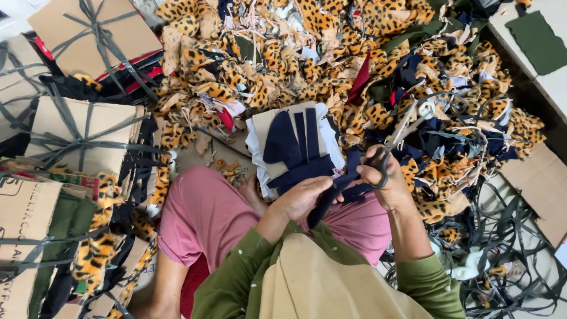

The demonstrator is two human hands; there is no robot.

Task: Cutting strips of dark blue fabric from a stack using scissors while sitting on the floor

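Navy cloth strip (331,195) lies over our lap, our left hand (302,198) closed around it. Our right hand (387,180) is curled through the handles of the scissors (393,142), blades pointing toward the leopard-print scraps (236,65).

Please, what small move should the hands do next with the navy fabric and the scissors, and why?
Probably bring the scissors down to the navy fabric strip. The right hand holds them with the blades pointing up and away, off the cloth, while the left hand grips the strip over the lap, so no cut can begin yet.
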